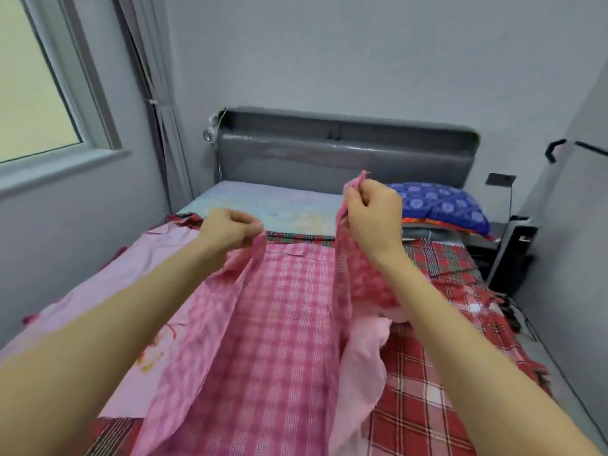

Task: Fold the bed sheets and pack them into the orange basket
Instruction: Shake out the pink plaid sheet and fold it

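L hand (230,230) & R hand (373,213) raised, each pinching pink checked sheet (283,324) edge.

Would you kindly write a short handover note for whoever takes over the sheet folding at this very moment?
Left hand: pinches one top edge of the pink checked sheet.
Right hand: pinches the other edge, held higher.
Things: the checked sheet hangs between both hands over the bed. A red plaid sheet and a pale pink sheet lie spread beneath it.
Done: no finished fold shows, and nothing is packed.
Left: fold the sheets and pack them. The orange basket is out of view.
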Tool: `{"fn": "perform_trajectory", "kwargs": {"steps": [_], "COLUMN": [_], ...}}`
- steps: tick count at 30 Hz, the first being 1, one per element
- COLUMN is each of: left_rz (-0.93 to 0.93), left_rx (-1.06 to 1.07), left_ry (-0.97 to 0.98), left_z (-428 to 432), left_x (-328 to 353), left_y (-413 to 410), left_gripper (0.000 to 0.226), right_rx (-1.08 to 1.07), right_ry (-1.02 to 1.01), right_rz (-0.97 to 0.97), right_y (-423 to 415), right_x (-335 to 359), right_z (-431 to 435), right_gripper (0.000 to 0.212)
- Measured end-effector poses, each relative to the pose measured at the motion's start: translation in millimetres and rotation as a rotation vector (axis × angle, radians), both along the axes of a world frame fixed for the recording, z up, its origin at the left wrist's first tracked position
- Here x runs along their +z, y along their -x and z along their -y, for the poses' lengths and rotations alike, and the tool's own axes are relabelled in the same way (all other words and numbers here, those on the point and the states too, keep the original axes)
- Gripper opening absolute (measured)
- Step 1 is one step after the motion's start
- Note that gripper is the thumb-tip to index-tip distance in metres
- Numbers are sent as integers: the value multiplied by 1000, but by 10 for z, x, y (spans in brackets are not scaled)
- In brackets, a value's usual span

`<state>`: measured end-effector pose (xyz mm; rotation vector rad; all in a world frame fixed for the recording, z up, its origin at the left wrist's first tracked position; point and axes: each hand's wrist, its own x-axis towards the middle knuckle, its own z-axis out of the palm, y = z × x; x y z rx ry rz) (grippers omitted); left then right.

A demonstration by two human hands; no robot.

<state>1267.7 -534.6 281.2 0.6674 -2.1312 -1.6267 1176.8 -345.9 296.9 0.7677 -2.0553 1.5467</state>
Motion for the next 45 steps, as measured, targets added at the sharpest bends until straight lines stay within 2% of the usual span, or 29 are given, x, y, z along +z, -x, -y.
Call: {"fn": "perform_trajectory", "kwargs": {"steps": [5, 9, 12, 15, 19, 23, 26, 29, 33, 38, 41, 42, 44, 45], "left_rz": [-214, -206, -191, -173, -138, -127, -117, -120, -134, -127, -132, -140, -157, -160], "left_rx": [-145, -306, -343, -375, -449, -399, -370, -352, -373, -436, -443, -442, -465, -489], "left_ry": [25, 103, 144, 100, 47, 15, -4, -38, -80, -132, -25, 39, 160, 216], "left_z": [389, 611, 730, 903, 975, 980, 934, 910, 915, 925, 874, 845, 788, 766], "left_x": [949, 1412, 1448, 1456, 1372, 1267, 1156, 1081, 1021, 993, 1036, 1067, 1169, 1227], "left_y": [-350, -684, -812, -916, -1030, -1094, -1134, -1118, -1137, -1121, -1121, -1132, -1161, -1179], "left_gripper": [1, 7, 12, 12, 8, 8, 11, 13, 24, 9, 10, 11, 12, 12], "right_rx": [47, 69, 9, -48, -118, -211, -277, -318, -202, -69, -153, -167, -39, 90], "right_ry": [200, 32, 8, 0, -162, -317, -457, -493, -497, -510, -478, -512, -596, -609], "right_rz": [-152, 39, 113, 85, -12, -171, -179, -169, -143, -96, -82, -78, -18, 63], "right_y": [-618, -1029, -1192, -1430, -1700, -1917, -1960, -1942, -1974, -1925, -1837, -1805, -1735, -1709], "right_x": [1116, 1028, 801, 773, 710, 605, 542, 490, 432, 526, 633, 689, 827, 897], "right_z": [208, 786, 1092, 1311, 1547, 1661, 1717, 1747, 1719, 1512, 1347, 1291, 1176, 1129], "right_gripper": [41, 39, 40, 44, 37, 26, 26, 28, 29, 32, 26, 31, 44, 42]}}
